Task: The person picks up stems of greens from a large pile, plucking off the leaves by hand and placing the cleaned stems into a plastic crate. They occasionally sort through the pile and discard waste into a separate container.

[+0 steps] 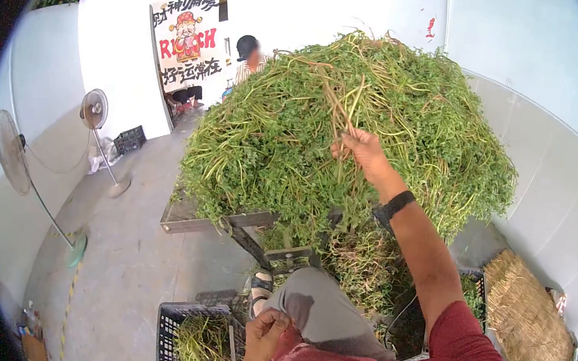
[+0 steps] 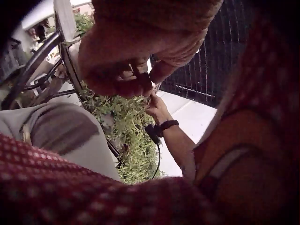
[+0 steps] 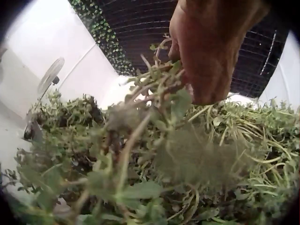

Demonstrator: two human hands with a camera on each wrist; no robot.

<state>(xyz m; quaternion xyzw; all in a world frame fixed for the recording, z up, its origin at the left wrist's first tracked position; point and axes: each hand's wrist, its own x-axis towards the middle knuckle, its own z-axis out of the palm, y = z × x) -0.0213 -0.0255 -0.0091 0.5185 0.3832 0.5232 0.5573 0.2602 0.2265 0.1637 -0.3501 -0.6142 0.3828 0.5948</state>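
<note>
A tall heap of leafy green stems (image 1: 273, 132) fills the middle of the head view. In front of it my right hand (image 1: 363, 153) is raised, thumb and fingers pinching a few long brownish stems (image 1: 335, 106) that point up and left. Leafy shoots (image 3: 159, 89) stick out from that hand in the right wrist view, partly blurred. My left hand (image 1: 262, 338) is low by my lap, beside the thigh, with its fingers curled in toward the thumb. Seen from the left wrist, the same curled fingers (image 2: 122, 84) show nothing between them.
A black crate (image 1: 168, 338) with cut greens stands at my left knee. The heap lies on a metal-edged table (image 1: 216, 222). Two standing fans (image 1: 15, 153) are at the left. Straw-coloured matting (image 1: 527, 314) lies at the right. Another person (image 1: 248, 54) is behind the heap.
</note>
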